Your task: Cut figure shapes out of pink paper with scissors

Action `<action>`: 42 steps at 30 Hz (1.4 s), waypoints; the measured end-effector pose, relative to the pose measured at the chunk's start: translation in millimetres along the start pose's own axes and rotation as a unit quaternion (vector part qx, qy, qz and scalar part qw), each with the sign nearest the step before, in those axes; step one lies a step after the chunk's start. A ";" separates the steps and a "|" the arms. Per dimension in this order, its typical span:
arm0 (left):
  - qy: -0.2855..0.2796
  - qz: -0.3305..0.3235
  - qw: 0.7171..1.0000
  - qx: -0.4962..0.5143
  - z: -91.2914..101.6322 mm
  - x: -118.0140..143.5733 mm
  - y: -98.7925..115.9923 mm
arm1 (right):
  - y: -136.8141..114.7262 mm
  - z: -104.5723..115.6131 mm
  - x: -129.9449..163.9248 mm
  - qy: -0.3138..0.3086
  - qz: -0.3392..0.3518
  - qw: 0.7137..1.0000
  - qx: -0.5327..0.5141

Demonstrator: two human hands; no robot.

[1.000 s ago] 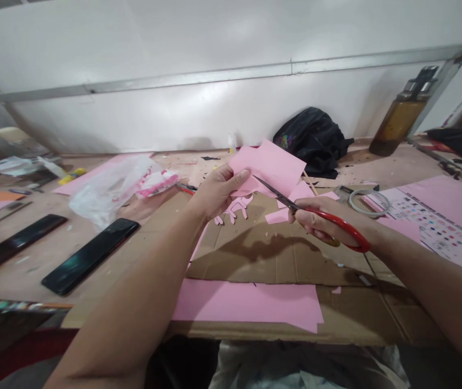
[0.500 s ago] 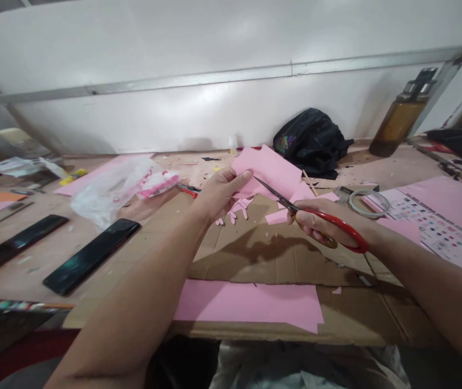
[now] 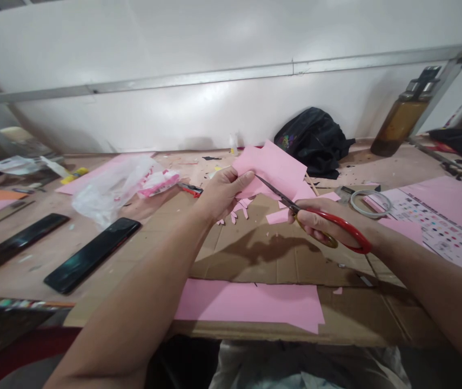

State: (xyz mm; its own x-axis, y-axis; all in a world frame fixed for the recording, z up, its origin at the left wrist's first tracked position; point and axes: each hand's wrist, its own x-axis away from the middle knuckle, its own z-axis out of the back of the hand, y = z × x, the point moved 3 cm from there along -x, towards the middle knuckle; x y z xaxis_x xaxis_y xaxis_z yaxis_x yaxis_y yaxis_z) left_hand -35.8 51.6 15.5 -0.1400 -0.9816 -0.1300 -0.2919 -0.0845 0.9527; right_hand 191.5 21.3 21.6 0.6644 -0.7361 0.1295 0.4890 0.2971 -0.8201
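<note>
pink paper point(image 3: 280, 165), apparently mid-cut: our left fingers point(image 3: 243, 182) pinch it, our right fingers point(image 3: 307, 217) encircle red-handled scissors point(image 3: 293, 206); the next snip needs steadiness.

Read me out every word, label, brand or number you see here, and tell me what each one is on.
No text is legible.
Printed sheet: heading and small marks, too blurred to read.
Black cloth bundle: coloured motif, too blurred to show any lettering.

1. Hands point(image 3: 228, 190): 2.
2. Scissors point(image 3: 290, 205), held: 1 pair.
3. Pink paper pieces point(image 3: 275, 162): several; exact count indeterminable.
4. Phones point(image 3: 93, 256): 2, near the front edge of the table point(image 3: 22, 286).
5. Amber bottle point(image 3: 397, 123): 1.
6. White ring point(image 3: 372, 215): 1.
</note>
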 end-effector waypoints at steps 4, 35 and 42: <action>-0.004 -0.006 1.000 0.001 0.2 -0.5 0.2 | -2.3 -0.8 -0.2 0.002 0.006 1.000 -0.012; 0.037 -0.004 0.999 -0.008 -7.6 5.5 1.1 | 9.0 -3.5 -1.7 0.006 -0.003 0.998 -0.057; 0.030 0.004 0.999 -0.024 -2.7 3.6 -4.1 | 2.9 -4.0 0.0 0.003 -0.020 0.999 -0.046</action>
State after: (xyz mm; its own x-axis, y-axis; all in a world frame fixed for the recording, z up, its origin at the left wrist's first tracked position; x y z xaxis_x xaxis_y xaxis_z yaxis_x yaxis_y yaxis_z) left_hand -32.6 47.9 11.9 -0.0846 -0.9907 -0.1066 -0.2450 -0.0830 0.9660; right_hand 190.7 19.8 17.0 0.6427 -0.7493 0.1596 0.4605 0.2113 -0.8621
